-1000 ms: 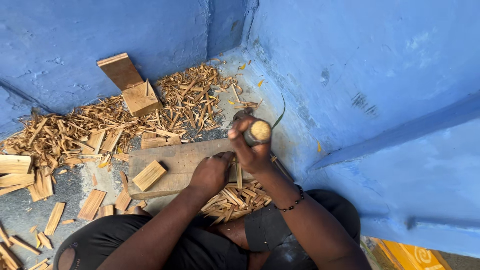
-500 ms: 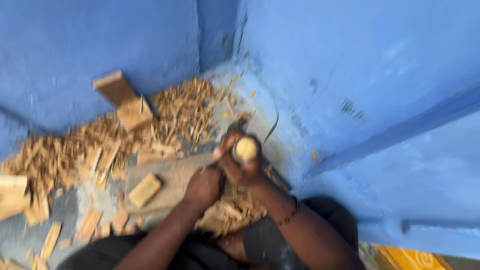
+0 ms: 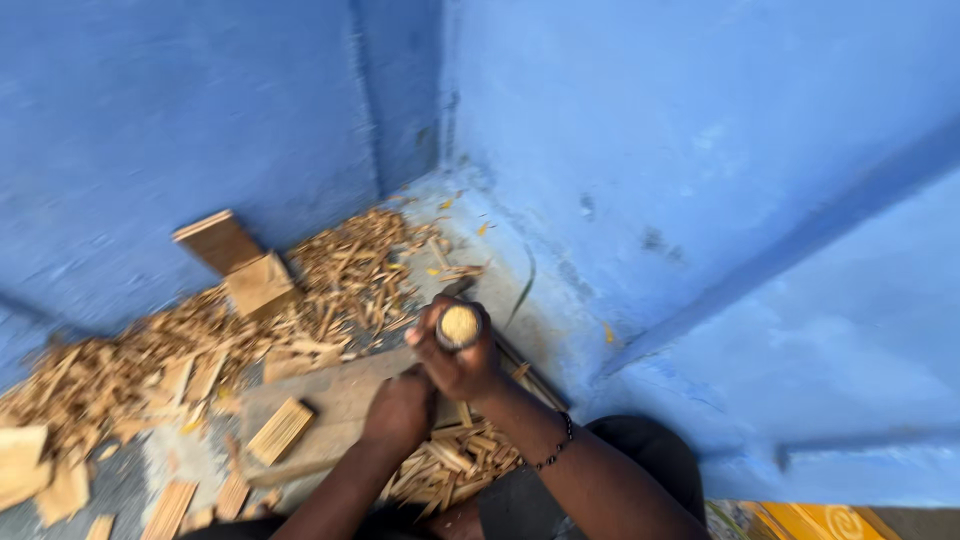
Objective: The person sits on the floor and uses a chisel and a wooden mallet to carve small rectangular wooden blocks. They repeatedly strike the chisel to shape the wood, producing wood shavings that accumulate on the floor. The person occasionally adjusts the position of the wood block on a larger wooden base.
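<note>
**Two hands at work over a wooden board in a blue corner**

The right hand [image 3: 462, 352] is wrapped tight around a round wooden handle [image 3: 459, 326]. We look straight down at the pale end of the handle, so the rest of the tool is hidden. A dark bead bracelet [image 3: 553, 447] sits on that wrist.

The left hand [image 3: 400, 410] is just beside the right hand, at about 7 o'clock from it. It is curled down onto the flat wooden board [image 3: 320, 395]. The picture is blurry, so I cannot tell if its fingers pinch anything.

A small ribbed block of wood [image 3: 280, 430] lies on the board, at 9 o'clock from the left hand. A pile of thin split sticks [image 3: 455, 465] lies at 6 o'clock, close to the person's lap.

More wood chips [image 3: 340, 270] are heaped at 11 o'clock, by the blue wall [image 3: 200, 120]. Two bigger wood blocks [image 3: 245, 265] lean there, touching each other.
</note>
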